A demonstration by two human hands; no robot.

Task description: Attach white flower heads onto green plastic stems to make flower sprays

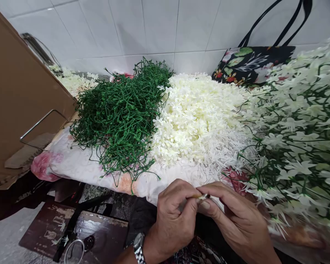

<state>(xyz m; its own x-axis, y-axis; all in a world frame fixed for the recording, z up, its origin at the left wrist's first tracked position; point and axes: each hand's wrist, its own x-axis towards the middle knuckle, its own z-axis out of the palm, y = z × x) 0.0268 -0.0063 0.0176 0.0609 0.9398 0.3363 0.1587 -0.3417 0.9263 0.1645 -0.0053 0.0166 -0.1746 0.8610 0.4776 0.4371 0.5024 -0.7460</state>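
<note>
My left hand (178, 212), with a metal watch on its wrist, is closed in a pinch at the front edge of the cloth. Fingertip to fingertip with it, my right hand (232, 218) is pinched too. Between them a small white artificial flower (202, 197) shows, mostly hidden by the fingers. Just beyond lies a heap of loose white artificial flower heads (192, 113), with thin white stamen pieces (222, 146) at its near right side. Left of that heap is a tangled pile of green plastic stems (121, 113). Assembled white flower sprays (299, 146) are massed on the right.
A floral cloth (79, 165) covers the work surface against a white tiled wall (159, 29). An open cardboard box (24, 91) stands at the left. A black floral bag (255, 66) leans at the back right. Below left is a worn brown board (104, 231).
</note>
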